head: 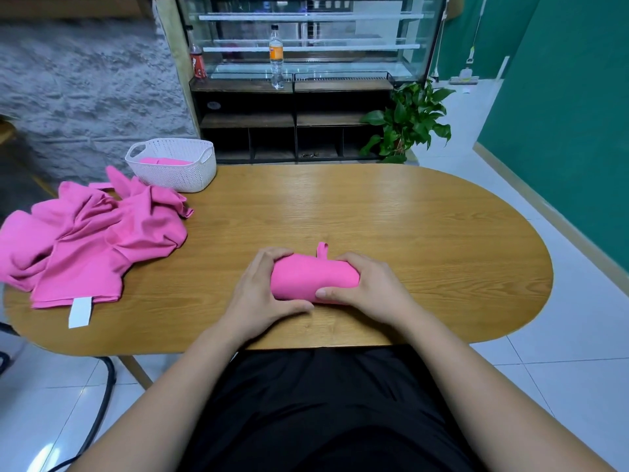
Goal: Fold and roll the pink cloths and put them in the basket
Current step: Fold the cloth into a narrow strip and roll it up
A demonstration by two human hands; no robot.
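A rolled pink cloth (311, 277) lies on the wooden table (408, 226) near its front edge, with a small loop sticking up at its far side. My left hand (262, 294) grips the roll's left end, thumb along the near side. My right hand (369, 284) grips the right end, thumb pressed on the near side. A heap of loose pink cloths (92, 240) with a white label covers the table's left part. Behind the heap stands a white woven basket (177, 175) with a pink roll (163, 161) inside.
Beyond the table stand a dark shelf unit (292, 120) with two bottles and a glass display case. A potted plant (412, 120) sits on the floor at the right. A green wall runs along the right. A black cable lies on the tiled floor at the left.
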